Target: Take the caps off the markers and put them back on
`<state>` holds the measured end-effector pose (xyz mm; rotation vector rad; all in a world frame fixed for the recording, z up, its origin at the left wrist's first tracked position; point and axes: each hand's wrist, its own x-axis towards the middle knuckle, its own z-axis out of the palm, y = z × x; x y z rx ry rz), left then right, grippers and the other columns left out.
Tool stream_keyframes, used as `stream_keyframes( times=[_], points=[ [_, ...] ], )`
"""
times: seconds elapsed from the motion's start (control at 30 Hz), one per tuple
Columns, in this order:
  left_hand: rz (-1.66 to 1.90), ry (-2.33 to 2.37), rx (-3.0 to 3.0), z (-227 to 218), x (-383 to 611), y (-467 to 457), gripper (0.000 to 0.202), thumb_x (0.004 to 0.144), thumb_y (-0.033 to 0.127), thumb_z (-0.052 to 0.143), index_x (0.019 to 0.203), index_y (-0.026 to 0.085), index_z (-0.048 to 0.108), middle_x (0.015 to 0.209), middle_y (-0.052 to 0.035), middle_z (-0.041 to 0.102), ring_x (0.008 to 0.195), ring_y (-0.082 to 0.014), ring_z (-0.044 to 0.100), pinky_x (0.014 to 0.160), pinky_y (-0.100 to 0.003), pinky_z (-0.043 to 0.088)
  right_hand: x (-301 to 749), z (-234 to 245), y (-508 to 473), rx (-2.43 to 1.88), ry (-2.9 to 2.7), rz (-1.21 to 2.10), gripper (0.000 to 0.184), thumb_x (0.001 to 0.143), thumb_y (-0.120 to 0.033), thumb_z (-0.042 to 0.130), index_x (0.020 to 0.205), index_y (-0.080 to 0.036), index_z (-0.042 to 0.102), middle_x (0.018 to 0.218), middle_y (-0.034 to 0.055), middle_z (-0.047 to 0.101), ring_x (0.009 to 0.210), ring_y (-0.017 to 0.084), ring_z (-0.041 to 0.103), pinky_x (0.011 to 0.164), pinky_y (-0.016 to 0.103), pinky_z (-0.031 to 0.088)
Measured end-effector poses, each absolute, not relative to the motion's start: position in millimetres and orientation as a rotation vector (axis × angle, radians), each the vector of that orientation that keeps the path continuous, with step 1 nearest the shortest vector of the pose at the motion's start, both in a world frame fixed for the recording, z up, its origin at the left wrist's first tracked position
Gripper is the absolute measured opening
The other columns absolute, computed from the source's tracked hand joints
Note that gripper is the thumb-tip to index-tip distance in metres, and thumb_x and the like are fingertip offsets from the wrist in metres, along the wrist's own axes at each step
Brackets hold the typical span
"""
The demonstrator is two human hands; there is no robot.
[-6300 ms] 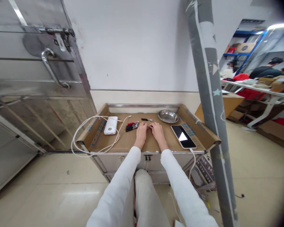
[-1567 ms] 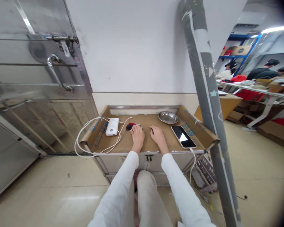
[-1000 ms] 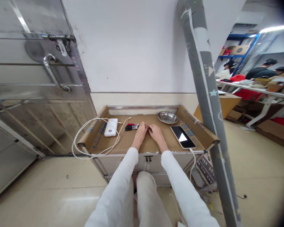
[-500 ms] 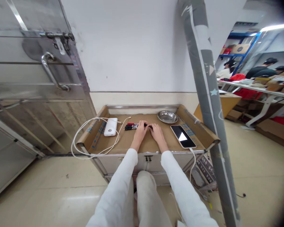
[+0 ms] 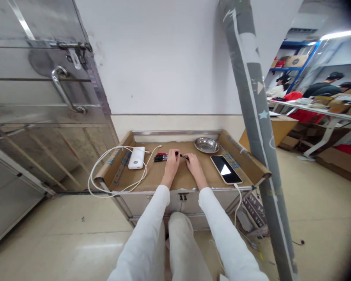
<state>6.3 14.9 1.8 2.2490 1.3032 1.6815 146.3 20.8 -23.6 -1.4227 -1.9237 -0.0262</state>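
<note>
Over the cardboard-covered cart top (image 5: 156, 177), my left hand (image 5: 172, 164) and my right hand (image 5: 194, 166) face each other with fingers closed. A thin black pen (image 5: 182, 156) spans the short gap between them, one end in the left fingertips and the other in the right. Whether its cap is on is too small to tell. Just left of my left hand lie several pens (image 5: 160, 158), mostly black with a red one at the back; that hand partly covers their right ends.
A white power bank (image 5: 136, 157) with a looped white cable (image 5: 90, 175) lies at left. A steel dish (image 5: 206, 145) sits back right, a plugged-in phone (image 5: 226, 169) in front of it. A tall grey wrapped roll (image 5: 260, 105) leans beside the cart. People (image 5: 324, 85) are in the background right.
My left hand has shifted very slightly left. More of the thin pen now shows between my two hands. The other things on the cart stay put.
</note>
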Motion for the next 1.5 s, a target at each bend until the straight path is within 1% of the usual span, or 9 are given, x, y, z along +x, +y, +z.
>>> stream_keyframes(
  times=[0.13,0.27,0.5,0.67,1.0,1.17,1.3,1.5],
  points=[
    [1.714,1.335,2.197,3.8,5.8,12.9,0.01,0.094,0.025,0.041,0.098,0.019,0.047,0.095,-0.0073,0.055,0.09,-0.0181,0.056,0.083,-0.034,0.047,146.9,-25.5,21.5,-1.416,-1.912,-0.016,0.027,0.086,-0.008,0.04,0.099,-0.017,0.062,0.097,0.0089,0.063,0.093,0.022,0.052,0.087,0.035,0.042],
    [1.724,1.343,2.17,4.9,5.3,12.2,0.01,0.094,0.025,0.04,0.097,0.019,0.047,0.095,-0.0073,0.055,0.091,-0.0187,0.055,0.083,-0.035,0.047,147.2,-26.7,22.0,-1.408,-1.905,-0.012,0.024,0.086,-0.011,0.042,0.095,-0.019,0.063,0.095,0.0085,0.063,0.091,0.022,0.052,0.085,0.035,0.042],
    [1.806,1.423,2.039,6.1,3.7,12.7,0.008,0.094,0.023,0.039,0.095,0.019,0.047,0.093,-0.0071,0.053,0.088,-0.0185,0.054,0.082,-0.035,0.047,146.7,-25.6,20.1,-1.443,-1.9,-0.021,0.02,0.088,-0.014,0.044,0.094,-0.019,0.063,0.095,0.0085,0.063,0.092,0.022,0.052,0.085,0.035,0.042],
    [1.79,1.468,2.043,3.8,2.4,15.0,0.008,0.094,0.021,0.038,0.094,0.019,0.046,0.094,-0.007,0.052,0.089,-0.0187,0.053,0.083,-0.036,0.046,146.1,-22.0,17.2,-1.47,-1.913,-0.036,0.018,0.088,-0.014,0.046,0.095,-0.018,0.062,0.096,0.0084,0.062,0.093,0.022,0.051,0.084,0.033,0.041],
    [1.522,1.462,2.251,-4.1,5.9,19.2,0.007,0.093,0.017,0.04,0.088,0.019,0.046,0.09,-0.0051,0.053,0.086,-0.0172,0.056,0.08,-0.033,0.048,146.4,-24.2,19.1,-1.46,-1.92,-0.053,0.021,0.089,-0.015,0.043,0.097,-0.018,0.063,0.096,0.0091,0.062,0.092,0.022,0.052,0.084,0.035,0.041],
    [1.348,1.541,2.334,-7.3,5.8,23.9,0.008,0.092,0.015,0.04,0.088,0.017,0.047,0.091,-0.0063,0.055,0.086,-0.0173,0.056,0.081,-0.033,0.047,147.0,-24.0,19.7,-1.464,-1.93,-0.062,0.021,0.09,-0.016,0.043,0.098,-0.018,0.063,0.097,0.0093,0.061,0.092,0.022,0.052,0.085,0.034,0.041],
    [1.169,1.614,2.435,-9.4,6.6,26.4,0.012,0.091,0.01,0.039,0.088,0.016,0.049,0.091,-0.0071,0.056,0.087,-0.0179,0.057,0.081,-0.033,0.046,146.5,-22.9,18.7,-1.479,-1.936,-0.064,0.02,0.089,-0.016,0.045,0.098,-0.016,0.063,0.099,0.0095,0.061,0.092,0.022,0.051,0.085,0.033,0.041],
    [1.111,1.671,2.521,-6.5,7.1,21.7,0.013,0.091,0.012,0.04,0.091,0.015,0.052,0.093,-0.0091,0.057,0.089,-0.0202,0.057,0.082,-0.036,0.045,145.7,-22.5,17.9,-1.476,-1.931,-0.082,0.023,0.089,-0.014,0.043,0.097,-0.017,0.064,0.096,0.0095,0.061,0.092,0.022,0.05,0.086,0.035,0.041]
  ],
)
